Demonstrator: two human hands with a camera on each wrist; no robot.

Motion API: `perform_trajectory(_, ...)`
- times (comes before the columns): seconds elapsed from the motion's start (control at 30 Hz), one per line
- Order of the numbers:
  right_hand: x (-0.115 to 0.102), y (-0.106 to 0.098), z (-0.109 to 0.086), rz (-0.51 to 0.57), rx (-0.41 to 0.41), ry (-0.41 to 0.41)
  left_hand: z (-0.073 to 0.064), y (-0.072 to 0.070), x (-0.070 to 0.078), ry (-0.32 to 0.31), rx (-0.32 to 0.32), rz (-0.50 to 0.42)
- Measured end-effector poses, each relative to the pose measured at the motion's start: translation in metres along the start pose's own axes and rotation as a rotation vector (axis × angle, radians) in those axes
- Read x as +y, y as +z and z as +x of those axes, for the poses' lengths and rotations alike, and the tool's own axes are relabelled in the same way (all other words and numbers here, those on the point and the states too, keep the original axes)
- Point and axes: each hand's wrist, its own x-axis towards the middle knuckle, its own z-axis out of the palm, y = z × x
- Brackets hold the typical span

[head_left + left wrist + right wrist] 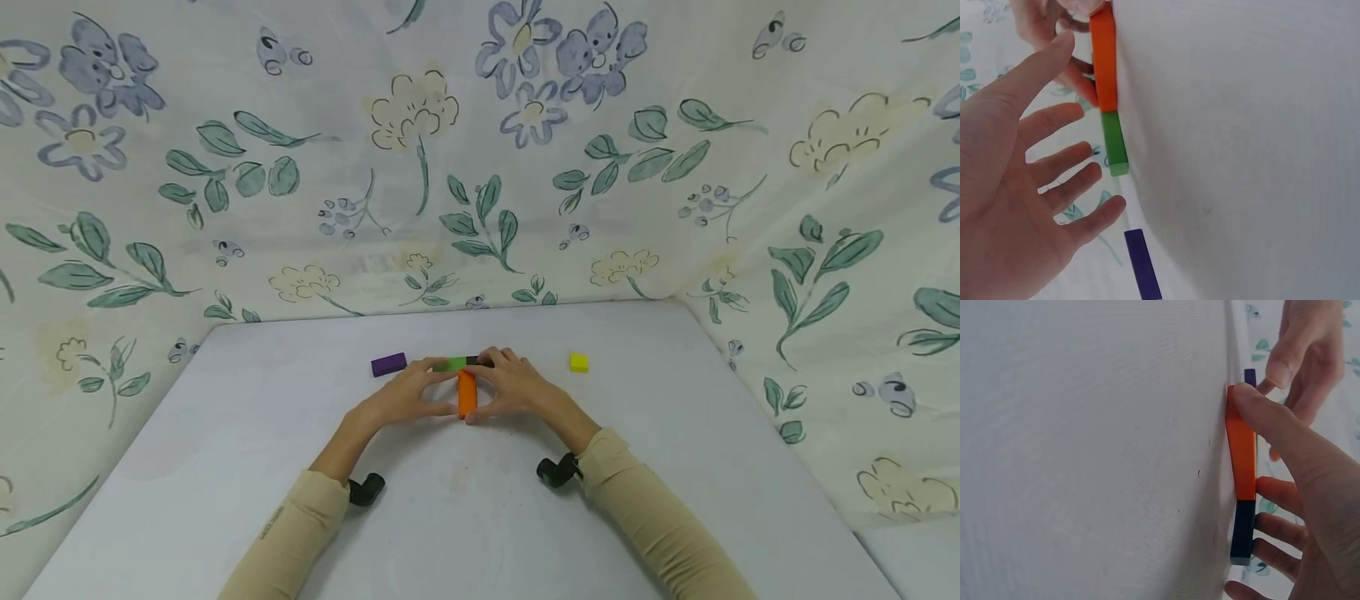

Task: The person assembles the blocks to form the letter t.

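An orange block [467,396] lies with its far end against a row made of a green block [453,364] and a dark block [1244,531]. My right hand [517,385] holds the orange block lengthwise, thumb at the near end and index finger at the far end. Its other fingers are by the dark block. On the other side, my left hand [1035,169] has its fingers spread, apart from the orange block in the left wrist view, close to the green one. A purple block [388,364] lies beyond the left fingers.
A yellow cube [578,362] sits on the white table [465,525] to the right of the right hand. Floral cloth [465,183] hangs behind the table and along its sides. Black wrist cameras [367,490] stick out from both sleeves, low over the tabletop.
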Motion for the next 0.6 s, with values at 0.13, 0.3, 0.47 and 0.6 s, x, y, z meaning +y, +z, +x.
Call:
perform_trajectory(0.13, -0.001, -0.001, 0.001, -0.005, -0.007, 0.010, -0.005, -0.008, -0.002, -0.031, 0.066, 0.020)
perform_trajectory(0.3, -0.001, -0.001, 0.001, 0.000, -0.013, 0.017, -0.013, -0.018, -0.007, -0.107, 0.123, 0.060)
perform_trajectory(0.47, -0.002, -0.001, 0.000, 0.009, -0.017, 0.024, -0.020, -0.024, -0.015, -0.196, 0.164, 0.072)
perform_trajectory(0.6, -0.002, -0.001, 0.000, 0.010, -0.017, 0.021, -0.024, -0.028, -0.022, -0.248, 0.205, 0.075)
